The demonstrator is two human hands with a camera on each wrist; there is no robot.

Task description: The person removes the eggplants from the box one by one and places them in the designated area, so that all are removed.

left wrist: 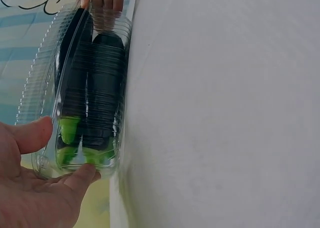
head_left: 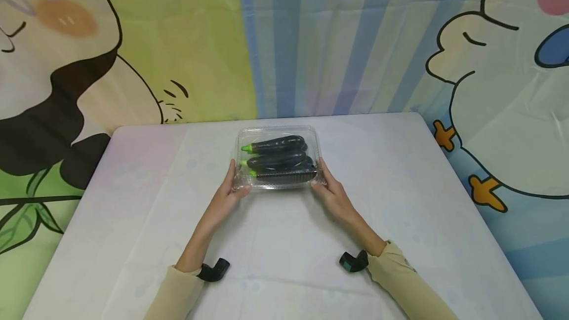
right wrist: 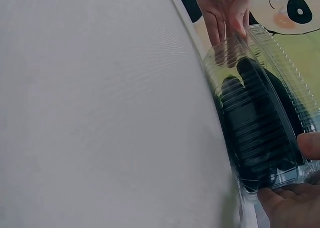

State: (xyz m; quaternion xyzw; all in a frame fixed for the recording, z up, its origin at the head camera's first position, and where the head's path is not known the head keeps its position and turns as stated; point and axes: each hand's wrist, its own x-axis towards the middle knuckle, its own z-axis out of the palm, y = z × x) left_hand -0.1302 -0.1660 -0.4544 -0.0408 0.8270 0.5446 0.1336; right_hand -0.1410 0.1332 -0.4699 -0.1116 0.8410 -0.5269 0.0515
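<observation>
A clear plastic clamshell box (head_left: 244, 135) holds several dark eggplants (head_left: 276, 160) with green stem ends pointing left. My left hand (head_left: 223, 199) grips its left end, thumb at the front edge. At the opposite end, my right hand (head_left: 336, 199) holds the box the same way. In the left wrist view, the left thumb (left wrist: 35, 135) lies along the rim side while the fingers reach beneath the box. The right wrist view shows the right thumb (right wrist: 310, 145) at the rim and fingers under the near end. The lid looks closed over the eggplants.
A white cloth-covered table (head_left: 275, 251) spreads under the box and both forearms. Behind it hangs a curtain (head_left: 191, 38) printed with stripes and cartoon animals. Each wrist carries a black camera mount (head_left: 214, 270).
</observation>
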